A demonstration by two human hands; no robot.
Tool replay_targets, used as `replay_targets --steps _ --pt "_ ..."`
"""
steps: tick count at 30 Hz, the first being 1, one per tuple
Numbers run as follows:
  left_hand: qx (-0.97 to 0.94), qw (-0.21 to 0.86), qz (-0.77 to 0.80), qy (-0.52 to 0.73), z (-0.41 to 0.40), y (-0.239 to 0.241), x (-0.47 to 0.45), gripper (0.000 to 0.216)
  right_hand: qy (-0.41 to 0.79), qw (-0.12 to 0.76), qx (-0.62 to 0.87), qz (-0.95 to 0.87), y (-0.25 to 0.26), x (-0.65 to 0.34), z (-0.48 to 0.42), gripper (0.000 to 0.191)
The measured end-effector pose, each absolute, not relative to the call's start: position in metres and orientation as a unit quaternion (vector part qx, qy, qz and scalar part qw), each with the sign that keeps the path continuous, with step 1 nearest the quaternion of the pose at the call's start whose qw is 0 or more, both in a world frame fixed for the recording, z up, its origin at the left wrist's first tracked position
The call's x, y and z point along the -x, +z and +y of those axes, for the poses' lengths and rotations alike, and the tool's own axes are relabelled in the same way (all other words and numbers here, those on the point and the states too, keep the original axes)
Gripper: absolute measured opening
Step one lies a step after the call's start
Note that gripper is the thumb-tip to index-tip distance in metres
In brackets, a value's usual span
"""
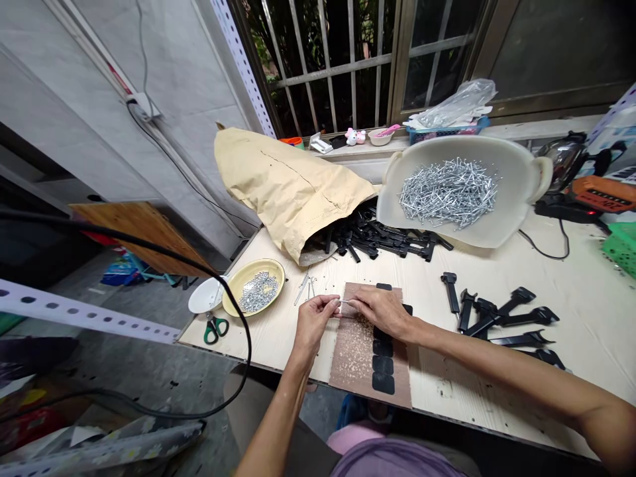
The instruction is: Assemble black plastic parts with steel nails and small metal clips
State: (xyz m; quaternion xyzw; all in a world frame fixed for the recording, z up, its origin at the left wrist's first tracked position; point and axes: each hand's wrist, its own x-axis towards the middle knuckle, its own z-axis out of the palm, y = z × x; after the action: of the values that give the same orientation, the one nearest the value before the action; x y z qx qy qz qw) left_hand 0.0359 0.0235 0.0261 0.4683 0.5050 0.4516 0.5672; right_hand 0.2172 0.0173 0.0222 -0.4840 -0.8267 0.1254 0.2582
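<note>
My left hand (314, 322) and my right hand (381, 310) meet over a brown board (354, 351) at the table's near edge. Both pinch the ends of one thin metal pin (344, 303) held level between the fingertips. A black plastic part (383, 363) lies on the board under my right wrist. Loose pins (305, 286) rest on the table just beyond my left hand.
A yellow dish of small metal pieces (254, 290), a white dish (205, 296) and green scissors (215, 328) sit left. A white tray of pins (450, 191) and a tan sack spilling black parts (288, 189) stand behind. More black parts (501, 318) lie right.
</note>
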Motion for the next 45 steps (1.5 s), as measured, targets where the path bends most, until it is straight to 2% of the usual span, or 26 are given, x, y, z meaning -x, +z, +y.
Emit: replay_targets --steps 2,5,10,12,15,19,22,25,29,31,34,40,45 --pt "-0.460 0.582 0.498 0.448 0.022 0.026 -0.037 0.029 0.164 0.277 0.477 -0.818 0.024 -0.218 0.017 0.023" --pt "-0.446 0.613 0.483 0.437 0.018 0.028 -0.042 0.031 0.156 0.275 0.487 -0.814 0.029 -0.227 0.012 0.023" --pt "-0.482 0.625 0.474 0.391 0.012 0.027 -0.056 0.057 0.110 0.251 0.527 -0.804 0.032 -0.270 -0.005 0.024" --pt "-0.507 0.598 0.492 0.380 0.010 0.023 -0.062 0.059 0.080 0.226 0.552 -0.798 0.028 -0.291 -0.006 0.024" --pt "-0.563 0.515 0.525 0.378 0.006 0.013 -0.073 0.053 0.039 0.194 0.565 -0.801 0.017 -0.314 0.000 0.025" --pt "-0.643 0.367 0.552 0.385 -0.001 -0.001 -0.083 0.043 0.012 0.210 0.548 -0.810 -0.003 -0.317 -0.010 0.025" --pt "-0.668 0.311 0.565 0.372 -0.003 -0.007 -0.085 0.041 0.028 0.215 0.428 -0.878 -0.016 -0.304 -0.037 0.025" --pt "-0.674 0.293 0.572 0.365 -0.002 -0.009 -0.086 0.040 0.047 0.208 0.323 -0.922 -0.016 -0.300 -0.045 0.025" --pt "-0.673 0.273 0.585 0.360 -0.001 -0.008 -0.088 0.038 0.067 0.247 0.476 -0.841 -0.004 -0.308 -0.021 0.028" --pt "-0.674 0.268 0.588 0.358 -0.001 -0.008 -0.088 0.037 0.081 0.234 0.462 -0.852 -0.005 -0.306 -0.020 0.029" --pt "-0.669 0.273 0.589 0.362 -0.002 -0.009 -0.088 0.036 0.105 0.206 0.360 -0.904 -0.012 -0.298 -0.030 0.032" --pt "-0.665 0.282 0.587 0.365 -0.002 -0.008 -0.088 0.036 0.077 0.247 0.458 -0.850 -0.006 -0.316 0.003 0.028" --pt "-0.660 0.282 0.591 0.368 -0.001 -0.009 -0.088 0.037 0.042 0.218 0.416 -0.882 -0.006 -0.303 -0.010 0.027"
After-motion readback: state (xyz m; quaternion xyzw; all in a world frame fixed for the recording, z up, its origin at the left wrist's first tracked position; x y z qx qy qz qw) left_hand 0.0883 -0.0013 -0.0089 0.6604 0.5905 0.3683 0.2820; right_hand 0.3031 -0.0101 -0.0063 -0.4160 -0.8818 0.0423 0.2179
